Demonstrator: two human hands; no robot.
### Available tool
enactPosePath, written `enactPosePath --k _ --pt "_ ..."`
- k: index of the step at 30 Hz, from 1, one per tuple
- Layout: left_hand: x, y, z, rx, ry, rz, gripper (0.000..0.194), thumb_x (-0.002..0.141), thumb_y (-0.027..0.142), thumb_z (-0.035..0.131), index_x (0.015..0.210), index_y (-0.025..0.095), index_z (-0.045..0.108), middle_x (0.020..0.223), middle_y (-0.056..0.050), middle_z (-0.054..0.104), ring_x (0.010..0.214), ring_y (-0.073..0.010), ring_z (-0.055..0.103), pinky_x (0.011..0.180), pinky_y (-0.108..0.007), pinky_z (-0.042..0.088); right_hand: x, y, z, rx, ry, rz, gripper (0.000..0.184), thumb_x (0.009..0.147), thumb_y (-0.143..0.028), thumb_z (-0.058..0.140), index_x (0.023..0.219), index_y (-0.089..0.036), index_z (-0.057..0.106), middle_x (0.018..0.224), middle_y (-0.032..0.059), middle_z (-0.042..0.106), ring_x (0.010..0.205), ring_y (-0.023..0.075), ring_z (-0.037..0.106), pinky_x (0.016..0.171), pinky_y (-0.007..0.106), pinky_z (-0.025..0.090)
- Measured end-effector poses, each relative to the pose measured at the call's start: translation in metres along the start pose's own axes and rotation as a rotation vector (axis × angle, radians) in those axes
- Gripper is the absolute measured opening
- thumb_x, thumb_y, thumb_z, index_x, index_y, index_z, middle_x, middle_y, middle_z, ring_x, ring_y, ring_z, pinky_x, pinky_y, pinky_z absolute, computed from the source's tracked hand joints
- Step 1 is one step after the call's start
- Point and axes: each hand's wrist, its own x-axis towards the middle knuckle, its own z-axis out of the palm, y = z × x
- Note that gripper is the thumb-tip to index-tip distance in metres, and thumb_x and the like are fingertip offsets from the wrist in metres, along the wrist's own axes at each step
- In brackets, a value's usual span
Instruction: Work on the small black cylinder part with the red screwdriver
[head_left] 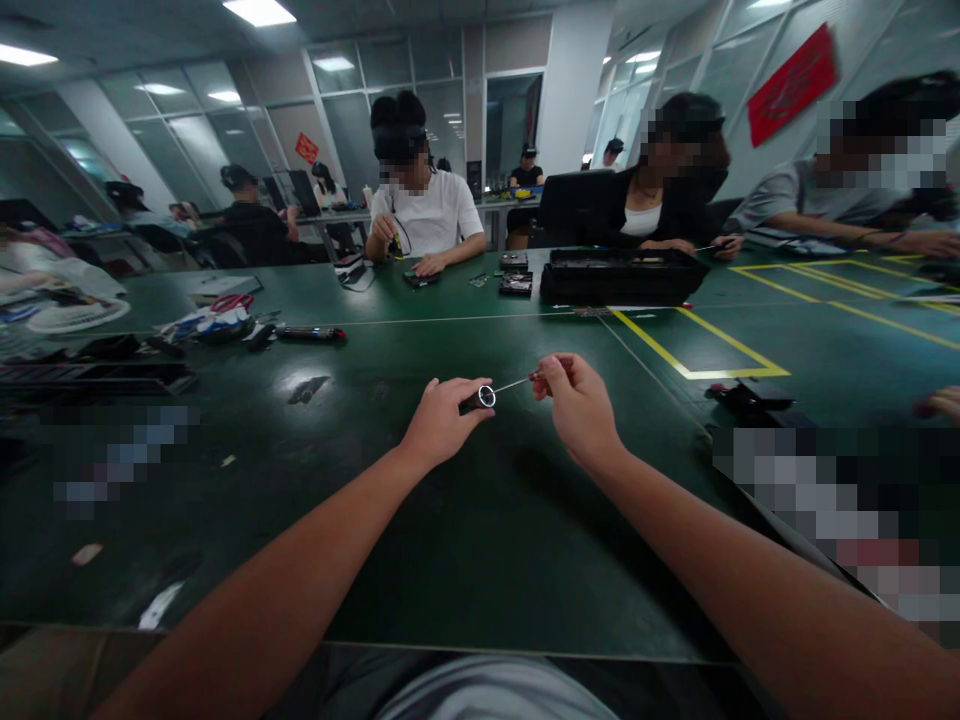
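Note:
My left hand (439,420) is closed round a short black handle with a silver ring at its end (482,397), held just above the dark green table (420,520). My right hand (574,405) pinches the far end of a thin metal rod (514,384) that points into the ring. Both hands hover over the middle of the table, close together, with my forearms stretched out from the near edge.
A black tray (621,276) lies across the table, with small black parts (515,283) beside it. Tools and clutter (225,325) sit at the left. Yellow tape lines (697,345) mark the right side. Several people sit at the far side and right. A black object (750,395) lies at right.

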Motion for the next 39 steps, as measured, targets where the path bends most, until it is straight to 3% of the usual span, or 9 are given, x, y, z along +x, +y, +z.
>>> enactPosePath --k 4,9,17,23,29,33,36,39 --pt "0.000 -0.001 0.000 -0.019 0.008 -0.016 0.043 0.091 0.031 0.070 0.133 0.028 0.064 0.134 -0.006 0.068 0.127 -0.0265 0.059 0.121 -0.061 0.023 -0.003 -0.010 -0.005 -0.189 0.012 -0.052 0.033 0.096 -0.051 0.055 0.091 -0.020 0.066 0.072 0.0018 0.066 0.065 0.0176 0.061 0.063 0.033 0.045" --pt "0.000 -0.001 0.001 -0.023 0.000 -0.029 0.044 0.091 0.031 0.071 0.134 0.030 0.063 0.132 -0.004 0.070 0.125 -0.0257 0.061 0.122 -0.061 0.021 -0.003 -0.017 -0.008 -0.360 0.049 -0.121 0.042 0.089 -0.058 0.064 0.067 -0.022 0.061 0.054 -0.0015 0.056 0.051 0.0153 0.049 0.054 0.032 0.034" --pt "0.000 -0.004 -0.001 -0.007 0.009 -0.056 0.042 0.090 0.028 0.071 0.131 0.029 0.065 0.132 -0.005 0.069 0.126 -0.0265 0.060 0.120 -0.060 0.025 -0.004 -0.011 -0.007 -0.348 -0.151 -0.236 0.017 0.097 -0.035 0.051 0.100 -0.023 0.063 0.087 0.0046 0.071 0.076 0.0204 0.064 0.067 0.033 0.044" --pt "-0.001 -0.001 0.001 -0.008 0.005 -0.030 0.041 0.090 0.030 0.071 0.131 0.030 0.066 0.127 -0.004 0.072 0.122 -0.0257 0.063 0.122 -0.062 0.022 -0.003 -0.017 -0.007 -0.454 -0.060 -0.200 0.043 0.101 -0.052 0.041 0.082 -0.023 0.065 0.062 0.0013 0.060 0.057 0.0181 0.055 0.057 0.032 0.034" --pt "-0.002 0.000 0.001 0.000 -0.003 -0.014 0.041 0.090 0.028 0.071 0.130 0.029 0.066 0.125 -0.003 0.073 0.122 -0.0240 0.063 0.123 -0.061 0.019 -0.003 -0.019 -0.008 -0.491 -0.099 -0.249 0.028 0.100 -0.036 0.040 0.097 -0.022 0.064 0.077 0.0046 0.067 0.063 0.0199 0.058 0.062 0.034 0.038" --pt "-0.001 -0.002 0.000 0.000 0.028 -0.042 0.041 0.090 0.029 0.071 0.131 0.030 0.066 0.129 -0.005 0.072 0.125 -0.0254 0.062 0.123 -0.062 0.019 -0.004 -0.015 -0.008 -0.387 -0.147 -0.236 0.025 0.099 -0.029 0.038 0.105 -0.023 0.061 0.085 0.0054 0.069 0.076 0.0215 0.064 0.068 0.034 0.043" --pt "-0.001 -0.001 0.001 0.014 0.016 -0.040 0.041 0.090 0.029 0.071 0.130 0.030 0.066 0.126 -0.004 0.073 0.123 -0.0257 0.063 0.123 -0.063 0.018 -0.003 -0.014 -0.008 -0.347 -0.144 -0.209 0.028 0.101 -0.033 0.037 0.107 -0.023 0.061 0.080 0.0035 0.067 0.074 0.0204 0.064 0.066 0.032 0.043" --pt "-0.001 0.000 0.003 0.028 -0.004 -0.027 0.040 0.089 0.029 0.072 0.129 0.030 0.067 0.125 -0.003 0.073 0.122 -0.0253 0.064 0.123 -0.062 0.019 -0.002 -0.018 -0.008 -0.464 -0.105 -0.235 0.040 0.103 -0.046 0.035 0.093 -0.022 0.065 0.072 0.0029 0.065 0.067 0.0196 0.061 0.063 0.032 0.039"
